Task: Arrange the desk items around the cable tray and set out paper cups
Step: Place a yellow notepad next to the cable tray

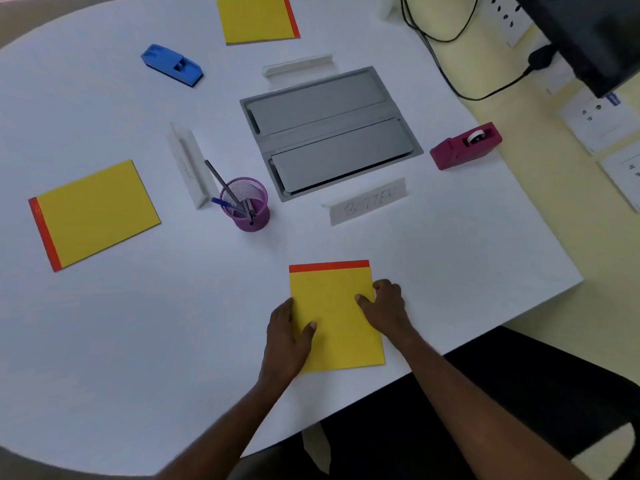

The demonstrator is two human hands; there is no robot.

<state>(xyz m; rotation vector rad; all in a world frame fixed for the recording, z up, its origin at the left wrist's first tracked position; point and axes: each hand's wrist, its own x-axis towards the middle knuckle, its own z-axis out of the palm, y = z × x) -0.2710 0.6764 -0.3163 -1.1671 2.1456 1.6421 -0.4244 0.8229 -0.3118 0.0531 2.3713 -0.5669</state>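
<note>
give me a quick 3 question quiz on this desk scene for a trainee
1. True or false: the person's left hand and right hand both rest on the near yellow notepad with the orange binding strip.
2. Which item lies closest to the right side of the grey metal cable tray? A) blue plastic stapler-like tool B) magenta tape dispenser C) purple mesh pen cup
3. How many yellow notepads lie on the white table?

Key: 1 true; 2 B; 3 three: the near one, one at the left, one at the far edge.
</note>
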